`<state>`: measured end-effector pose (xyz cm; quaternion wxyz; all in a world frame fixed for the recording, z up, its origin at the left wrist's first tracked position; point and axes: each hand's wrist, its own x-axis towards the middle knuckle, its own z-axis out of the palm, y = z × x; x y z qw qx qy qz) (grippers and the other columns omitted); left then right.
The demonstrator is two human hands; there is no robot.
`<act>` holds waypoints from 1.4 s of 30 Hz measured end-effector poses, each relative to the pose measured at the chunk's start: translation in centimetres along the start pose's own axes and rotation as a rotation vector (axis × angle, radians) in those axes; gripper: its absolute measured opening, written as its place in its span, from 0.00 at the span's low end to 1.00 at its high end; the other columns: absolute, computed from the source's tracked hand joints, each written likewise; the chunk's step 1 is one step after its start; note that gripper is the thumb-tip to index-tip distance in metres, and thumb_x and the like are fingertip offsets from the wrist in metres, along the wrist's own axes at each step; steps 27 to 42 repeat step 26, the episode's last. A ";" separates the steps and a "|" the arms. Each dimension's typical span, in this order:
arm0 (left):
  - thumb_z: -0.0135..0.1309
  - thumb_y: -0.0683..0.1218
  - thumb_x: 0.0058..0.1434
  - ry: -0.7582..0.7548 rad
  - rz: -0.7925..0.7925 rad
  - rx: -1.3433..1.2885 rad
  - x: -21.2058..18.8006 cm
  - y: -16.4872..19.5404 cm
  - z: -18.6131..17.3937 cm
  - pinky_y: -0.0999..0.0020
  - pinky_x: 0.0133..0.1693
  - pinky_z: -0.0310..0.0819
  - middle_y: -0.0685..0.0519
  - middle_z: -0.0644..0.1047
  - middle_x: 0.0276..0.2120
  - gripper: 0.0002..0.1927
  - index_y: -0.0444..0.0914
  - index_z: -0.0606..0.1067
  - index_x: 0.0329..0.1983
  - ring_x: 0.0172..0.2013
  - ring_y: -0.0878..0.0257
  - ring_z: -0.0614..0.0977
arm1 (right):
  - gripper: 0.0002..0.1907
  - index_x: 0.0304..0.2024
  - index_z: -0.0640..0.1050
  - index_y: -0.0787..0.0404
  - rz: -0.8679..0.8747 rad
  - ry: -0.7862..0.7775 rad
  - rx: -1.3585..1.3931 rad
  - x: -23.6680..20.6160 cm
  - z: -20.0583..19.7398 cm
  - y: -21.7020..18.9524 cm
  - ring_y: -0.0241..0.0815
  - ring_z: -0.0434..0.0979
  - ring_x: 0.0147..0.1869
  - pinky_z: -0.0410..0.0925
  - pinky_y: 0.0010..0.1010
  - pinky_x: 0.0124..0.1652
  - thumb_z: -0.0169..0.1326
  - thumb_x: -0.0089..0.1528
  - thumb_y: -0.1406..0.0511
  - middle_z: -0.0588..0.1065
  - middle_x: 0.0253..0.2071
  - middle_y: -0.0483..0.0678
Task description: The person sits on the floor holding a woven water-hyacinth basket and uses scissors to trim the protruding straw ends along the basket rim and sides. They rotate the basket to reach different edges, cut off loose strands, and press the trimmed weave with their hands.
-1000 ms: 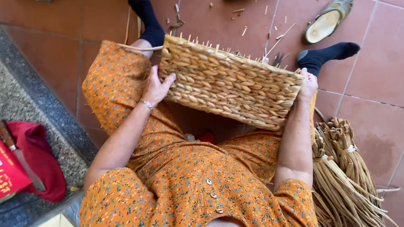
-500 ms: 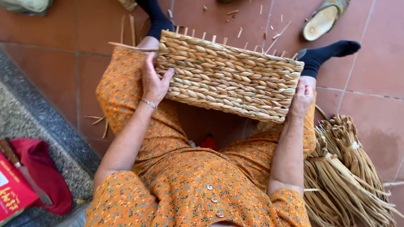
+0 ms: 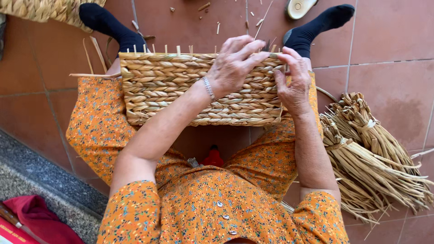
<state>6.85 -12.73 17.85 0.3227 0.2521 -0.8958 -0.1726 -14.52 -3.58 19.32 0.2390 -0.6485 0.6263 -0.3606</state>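
A half-woven straw basket [image 3: 199, 88] rests across the person's lap above the tiled floor [image 3: 389, 77], stiff stakes poking up along its upper rim. Both hands work that rim's right corner: the left hand [image 3: 235, 63] lies curled over the weave, the right hand [image 3: 291, 83] pinches the edge. It looks light, fairly rigid but crushable, best held by its firm woven walls, not the brittle stakes.

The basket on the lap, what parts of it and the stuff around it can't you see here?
- Head view: the woven basket hides its own inside and far side.
- Its top right corner is covered by the left hand and right hand, so what the fingers pinch is unclear.
- A small red thing is half hidden under the basket.
- The sandal is cut off by the top edge.
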 end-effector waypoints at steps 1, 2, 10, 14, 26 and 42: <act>0.56 0.40 0.61 -0.023 0.033 0.028 0.9 -0.2 0.9 0.52 0.63 0.63 0.50 0.72 0.61 0.20 0.40 0.77 0.58 0.62 0.51 0.70 | 0.21 0.60 0.75 0.61 -0.001 -0.014 0.022 0.0 -0.1 0.0 0.48 0.72 0.65 0.74 0.30 0.54 0.57 0.65 0.77 0.70 0.67 0.53; 0.57 0.42 0.61 -0.045 0.068 0.056 1.8 -0.5 1.7 0.51 0.62 0.62 0.50 0.72 0.61 0.20 0.41 0.77 0.58 0.62 0.51 0.70 | 0.21 0.60 0.75 0.62 -0.003 -0.027 0.044 0.0 -0.3 0.0 0.49 0.73 0.65 0.73 0.31 0.55 0.57 0.65 0.78 0.70 0.66 0.53; 0.57 0.44 0.60 -0.222 0.098 0.051 2.6 -2.5 3.2 0.53 0.59 0.63 0.52 0.72 0.50 0.11 0.40 0.76 0.47 0.57 0.53 0.71 | 0.25 0.61 0.76 0.60 -0.090 -0.068 -0.034 0.0 -0.9 0.5 0.52 0.71 0.61 0.67 0.39 0.61 0.58 0.62 0.77 0.69 0.60 0.54; 0.56 0.42 0.60 -0.242 0.029 -0.025 2.4 -2.6 3.3 0.59 0.56 0.67 0.51 0.72 0.46 0.08 0.39 0.75 0.43 0.54 0.53 0.71 | 0.26 0.61 0.77 0.58 -0.106 -0.084 -0.101 0.3 -0.8 0.4 0.52 0.70 0.58 0.68 0.41 0.59 0.58 0.60 0.76 0.69 0.58 0.54; 0.53 0.45 0.66 -0.161 0.082 0.391 -2.4 -0.9 1.3 0.47 0.69 0.48 0.56 0.74 0.52 0.19 0.39 0.76 0.59 0.61 0.60 0.70 | 0.22 0.60 0.78 0.59 -0.218 -0.111 -0.332 0.4 -0.1 0.9 0.56 0.69 0.62 0.66 0.45 0.61 0.58 0.62 0.72 0.67 0.60 0.56; 0.53 0.45 0.66 -0.161 0.082 0.391 -2.4 -0.9 1.3 0.47 0.69 0.48 0.56 0.74 0.52 0.19 0.39 0.76 0.59 0.61 0.60 0.70 | 0.22 0.60 0.78 0.59 -0.218 -0.111 -0.332 0.4 -0.1 0.9 0.56 0.69 0.62 0.66 0.45 0.61 0.58 0.62 0.72 0.67 0.60 0.56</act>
